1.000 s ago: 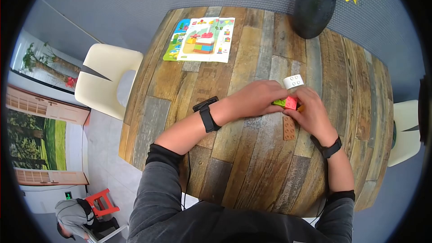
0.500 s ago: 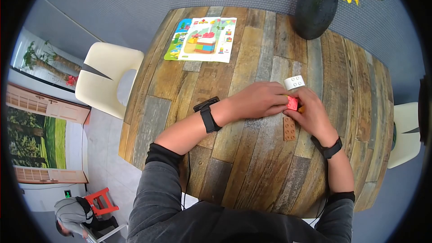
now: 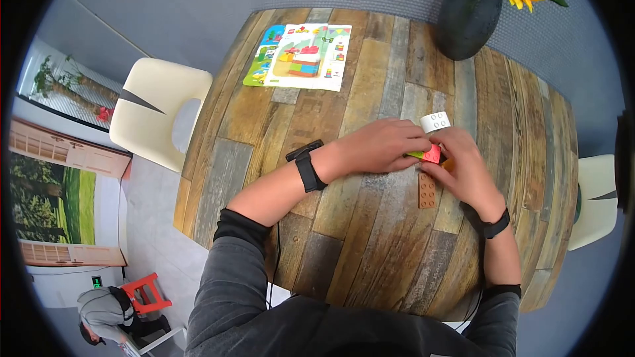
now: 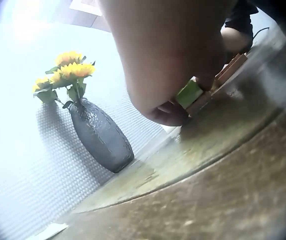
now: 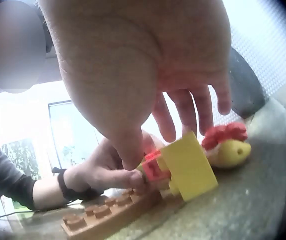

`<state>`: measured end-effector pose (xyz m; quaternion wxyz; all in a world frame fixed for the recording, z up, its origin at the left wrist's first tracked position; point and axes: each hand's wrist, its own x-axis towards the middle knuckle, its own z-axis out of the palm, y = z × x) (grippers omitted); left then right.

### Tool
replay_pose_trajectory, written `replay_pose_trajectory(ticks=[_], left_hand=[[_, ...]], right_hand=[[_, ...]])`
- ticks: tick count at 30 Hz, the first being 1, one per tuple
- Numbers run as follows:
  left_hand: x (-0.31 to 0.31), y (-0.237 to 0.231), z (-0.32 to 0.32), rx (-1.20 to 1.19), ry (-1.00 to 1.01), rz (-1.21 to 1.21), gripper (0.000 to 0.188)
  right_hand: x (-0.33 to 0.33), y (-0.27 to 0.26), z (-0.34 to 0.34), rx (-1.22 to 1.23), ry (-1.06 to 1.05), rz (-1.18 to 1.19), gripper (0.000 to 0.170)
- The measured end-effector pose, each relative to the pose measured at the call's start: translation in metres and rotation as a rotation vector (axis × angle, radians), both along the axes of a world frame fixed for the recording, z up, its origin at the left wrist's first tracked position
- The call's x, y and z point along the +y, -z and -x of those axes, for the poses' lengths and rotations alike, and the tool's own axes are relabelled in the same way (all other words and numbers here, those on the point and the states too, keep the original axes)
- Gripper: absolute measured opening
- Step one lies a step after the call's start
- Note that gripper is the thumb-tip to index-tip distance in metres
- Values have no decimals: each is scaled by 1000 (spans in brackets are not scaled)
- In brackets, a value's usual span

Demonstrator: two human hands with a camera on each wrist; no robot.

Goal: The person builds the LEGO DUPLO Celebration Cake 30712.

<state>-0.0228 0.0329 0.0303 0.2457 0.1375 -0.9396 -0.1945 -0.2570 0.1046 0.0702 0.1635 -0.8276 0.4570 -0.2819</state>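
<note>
Our left hand (image 3: pixel 383 147) pinches the green brick (image 4: pixel 189 94) over the counter (image 3: pixel 357 225), near the brown brick (image 3: pixel 426 192); our right hand (image 3: pixel 465 170), fingers loosely spread, hovers beside the red brick (image 3: pixel 432 153). We judge both light, rigid, best pinched by flat sides.

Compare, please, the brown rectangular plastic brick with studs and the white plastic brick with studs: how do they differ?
The brown brick is long, with two rows of four studs; the white brick is shorter and shows four. The brown brick lies nearer to the viewer, the white brick farther away. Shared: both have round studs facing up and rest on the wooden table.
</note>
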Motion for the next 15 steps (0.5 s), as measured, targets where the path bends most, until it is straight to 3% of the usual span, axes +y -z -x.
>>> replay_pose_trajectory(ticks=[5,7,12,15], left_hand=[[-1,7,0,29,-8,17,28],[-3,9,1,45,-5,28,29],[-3,9,3,36,-8,26,28],[-3,8,3,29,-11,49,29]], right_hand=[[22,-35,4,121,20,33,34],[34,-47,-3,254,-17,-427,31],[55,-22,-16,555,-123,-353,53],[54,-18,-16,526,-147,-378,43]])
